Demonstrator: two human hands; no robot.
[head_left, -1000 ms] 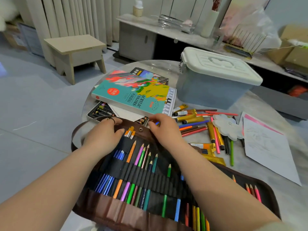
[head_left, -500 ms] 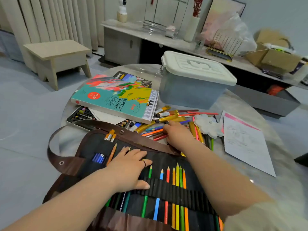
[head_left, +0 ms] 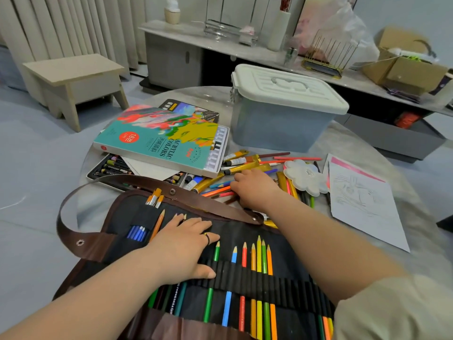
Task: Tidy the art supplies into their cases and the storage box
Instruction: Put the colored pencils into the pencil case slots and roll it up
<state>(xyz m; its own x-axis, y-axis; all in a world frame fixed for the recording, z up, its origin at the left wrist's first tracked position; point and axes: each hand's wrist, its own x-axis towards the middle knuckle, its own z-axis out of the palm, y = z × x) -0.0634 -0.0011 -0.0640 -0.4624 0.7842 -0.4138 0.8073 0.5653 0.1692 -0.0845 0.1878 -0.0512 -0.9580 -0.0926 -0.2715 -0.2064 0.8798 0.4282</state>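
Roll-up pencil case (head_left: 245, 231), black canvas with brown leather edging, lies unrolled across the near edge of the round worktop (head_left: 416, 217). Coloured pencils (head_left: 257, 278) sit upright in its elastic loops: green, blue, red, orange, yellow, green, orange, just right of the left hand. Left hand (head_left: 181, 246) lies flat and open on the case, palm down, fingers spread over pencils beneath it; a dark ring on one finger. Beyond its fingertips, small brushes (head_left: 154, 198) stick out of a pocket, and a brown strap (head_left: 73, 227) loops off to its left.

Right hand (head_left: 255, 190) reaches past the case's far flap into the loose pencils (head_left: 215, 190) scattered on the worktop. Fingers curl down onto them; whether they grip one, cannot tell. Gold paint tubes (head_left: 242, 165) lie just beyond this hand. A white flower-shaped palette (head_left: 305, 177) is near its right side, with a sheet of paper (head_left: 362, 204) bearing a faint sketch further right.

Left of the right hand and further off: acrylic colours box (head_left: 161, 141), teal cover, lying on top of an open tray of oil pastels (head_left: 110, 168) and another flat set (head_left: 193, 110). Directly beyond the right hand stands the storage box (head_left: 279, 121), translucent grey body, white lid clipped on.

Off the worktop: a wooden stool (head_left: 73, 79) far left, a low cabinet (head_left: 176, 55) along the wall.
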